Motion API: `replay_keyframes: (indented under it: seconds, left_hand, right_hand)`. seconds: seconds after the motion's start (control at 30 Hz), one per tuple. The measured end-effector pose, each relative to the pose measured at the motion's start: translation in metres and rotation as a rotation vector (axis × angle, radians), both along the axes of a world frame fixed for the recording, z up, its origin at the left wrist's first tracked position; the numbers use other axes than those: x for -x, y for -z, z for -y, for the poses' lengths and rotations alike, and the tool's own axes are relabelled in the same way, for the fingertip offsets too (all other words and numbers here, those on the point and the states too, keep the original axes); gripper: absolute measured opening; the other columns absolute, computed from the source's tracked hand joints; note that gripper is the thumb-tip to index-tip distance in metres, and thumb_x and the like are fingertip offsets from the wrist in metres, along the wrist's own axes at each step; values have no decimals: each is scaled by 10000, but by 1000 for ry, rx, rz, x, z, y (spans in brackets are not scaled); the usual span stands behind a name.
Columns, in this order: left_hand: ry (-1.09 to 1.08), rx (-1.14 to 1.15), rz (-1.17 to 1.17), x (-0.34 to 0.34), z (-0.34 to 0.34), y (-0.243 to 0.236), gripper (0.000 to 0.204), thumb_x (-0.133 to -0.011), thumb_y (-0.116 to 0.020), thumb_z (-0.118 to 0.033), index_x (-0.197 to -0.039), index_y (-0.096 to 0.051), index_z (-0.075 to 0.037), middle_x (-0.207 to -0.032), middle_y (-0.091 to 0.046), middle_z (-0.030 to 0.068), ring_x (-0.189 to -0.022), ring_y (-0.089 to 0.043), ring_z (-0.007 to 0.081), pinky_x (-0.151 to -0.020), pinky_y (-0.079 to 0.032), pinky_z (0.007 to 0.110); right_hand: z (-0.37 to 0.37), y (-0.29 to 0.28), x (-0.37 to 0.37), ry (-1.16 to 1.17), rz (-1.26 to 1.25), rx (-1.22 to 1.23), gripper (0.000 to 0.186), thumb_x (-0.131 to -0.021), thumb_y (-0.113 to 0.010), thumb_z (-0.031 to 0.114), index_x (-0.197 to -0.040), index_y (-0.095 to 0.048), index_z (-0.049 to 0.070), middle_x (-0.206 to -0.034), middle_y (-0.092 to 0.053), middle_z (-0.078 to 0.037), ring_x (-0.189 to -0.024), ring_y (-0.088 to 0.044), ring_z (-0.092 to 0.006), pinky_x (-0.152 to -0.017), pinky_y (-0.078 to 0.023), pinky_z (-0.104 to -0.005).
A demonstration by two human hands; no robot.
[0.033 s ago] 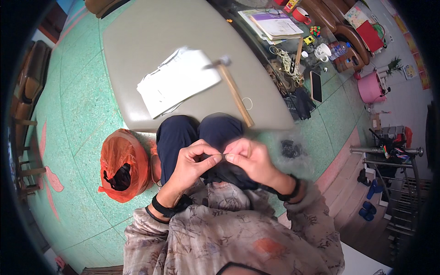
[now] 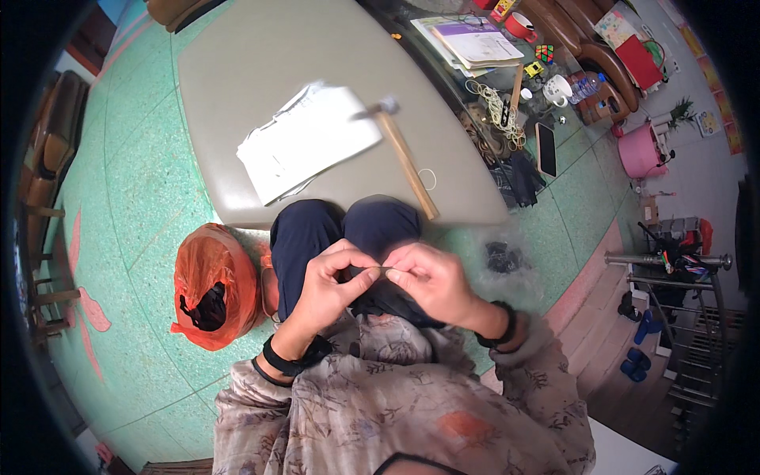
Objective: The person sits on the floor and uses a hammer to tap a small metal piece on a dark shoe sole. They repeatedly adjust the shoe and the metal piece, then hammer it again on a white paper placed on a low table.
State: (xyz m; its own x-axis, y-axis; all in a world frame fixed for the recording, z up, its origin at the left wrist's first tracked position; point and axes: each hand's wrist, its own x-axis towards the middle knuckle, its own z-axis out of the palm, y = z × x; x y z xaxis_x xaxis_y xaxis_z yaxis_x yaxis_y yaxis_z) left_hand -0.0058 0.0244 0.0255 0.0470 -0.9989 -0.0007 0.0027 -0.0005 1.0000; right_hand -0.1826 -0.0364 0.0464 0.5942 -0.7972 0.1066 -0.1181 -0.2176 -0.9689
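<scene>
Above my lap, my left hand [image 2: 339, 279] is closed in a pinch, thumb against index finger. My right hand [image 2: 429, 279] pinches the same way, its thumb tip close to the left one. A small, thin dark piece shows between the fingertips; its kind is too small to make out. Under the hands are my dark blue trouser legs [image 2: 383, 222]. Past my knees, a hammer [image 2: 408, 166] with a wooden handle lies beside a stack of white paper [image 2: 309, 142] on a padded grey-beige surface [image 2: 261, 55]. A thin pale loop [image 2: 428, 179] touches the handle's side.
An orange plastic bag [image 2: 202, 257] with dark contents stands on the green floor at left. Clear plastic [image 2: 514, 265] with dark items lies at right. A glass table beyond holds papers [image 2: 467, 43], tangled cord [image 2: 499, 107], a phone [image 2: 545, 149] and a white mug [image 2: 557, 90].
My right hand has shifted slightly left and turned a little, closer to my left hand. The left hand and the things around have stayed put.
</scene>
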Motion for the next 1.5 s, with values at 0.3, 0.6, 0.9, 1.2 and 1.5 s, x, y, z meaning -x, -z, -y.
replay_keyframes:
  seconds: [0.3,0.6,0.9,1.2,1.5]
  left_hand:
    - [-69,200,223,1,3,-6,109,-756,-701,-43,-862,-679,-35,-779,-592,46,-721,-535,163,-649,-431,252]
    - [-246,100,516,-3,15,-12,465,-759,-722,-155,-1151,-527,3,-1091,-546,148,-1009,-514,247,-855,-407,313]
    - [-163,-610,-862,10,6,3,114,-860,-594,-138,-921,-578,-43,-931,-620,81,-882,-620,190,-747,-524,327]
    - [-261,-361,-306,22,9,7,22,-808,-596,12,-794,-579,10,-747,-615,56,-653,-589,121,-634,-490,244]
    - [-330,-341,-378,21,11,6,129,-780,-646,-1,-849,-537,-2,-750,-603,27,-674,-591,101,-615,-487,224]
  right_hand:
    - [-2,4,3,3,50,-45,182,-768,-664,-23,-899,-542,13,-891,-621,-79,-619,-556,-100,-530,-440,-236]
    - [8,12,4,146,-139,-103,92,-781,-650,-5,-829,-573,8,-709,-594,-45,-628,-553,-80,-543,-430,-232]
    - [14,34,-8,197,-45,-238,93,-799,-662,44,-845,-590,6,-737,-617,-47,-652,-565,-94,-577,-456,-237]
    - [15,25,-9,69,-276,358,133,-754,-656,51,-841,-562,14,-700,-599,-128,-604,-606,-281,-529,-473,-333]
    - [17,23,-8,99,-201,-25,97,-773,-639,59,-814,-578,-4,-655,-602,-123,-575,-611,-207,-538,-467,-282]
